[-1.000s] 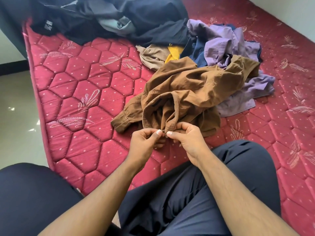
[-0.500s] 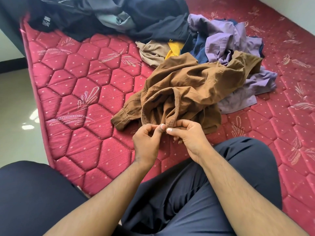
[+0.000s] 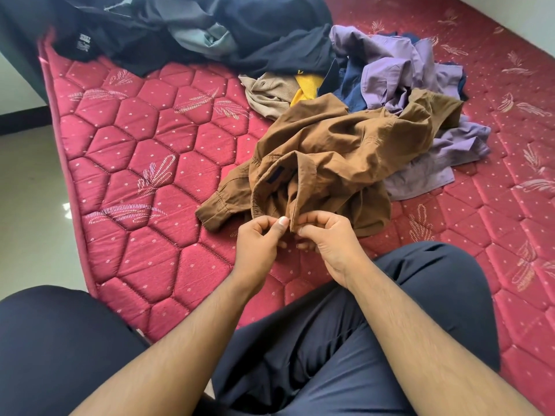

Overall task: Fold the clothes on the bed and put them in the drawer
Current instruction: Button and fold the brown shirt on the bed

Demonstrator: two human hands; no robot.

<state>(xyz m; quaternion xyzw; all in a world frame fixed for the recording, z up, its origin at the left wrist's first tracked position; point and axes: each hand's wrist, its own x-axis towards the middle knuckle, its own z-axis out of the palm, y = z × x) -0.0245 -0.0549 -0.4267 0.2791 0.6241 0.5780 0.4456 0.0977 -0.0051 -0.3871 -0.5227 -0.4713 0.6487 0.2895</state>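
Pinching the front edge of the brown shirt [image 3: 339, 151], both hands meet just in front of the person's knee. The left hand [image 3: 258, 238] holds the edge between thumb and curled fingers, and the right hand [image 3: 327, 235] holds the same edge just beside it, so each grip is closed on the cloth. The hands seem to work on a button or the placket, but this part is too small to tell.

The shirt lies crumpled on the bed [image 3: 144, 163], its cuff spread toward the left, and its far part rests on the purple garment [image 3: 399, 64]. I judge the cloth is light, soft and limp; it will sag and wrinkle if lifted from one point. It is better to take it at the shoulders or along the collar with two hands, then lay it flat.

Behind it is a pile of dark clothes [image 3: 240, 34], also a beige piece [image 3: 267, 91] and a yellow one [image 3: 306, 88]. The mattress is red, quilted in hexagons. Pale floor [image 3: 27, 205] shows at the left. No drawer is visible.
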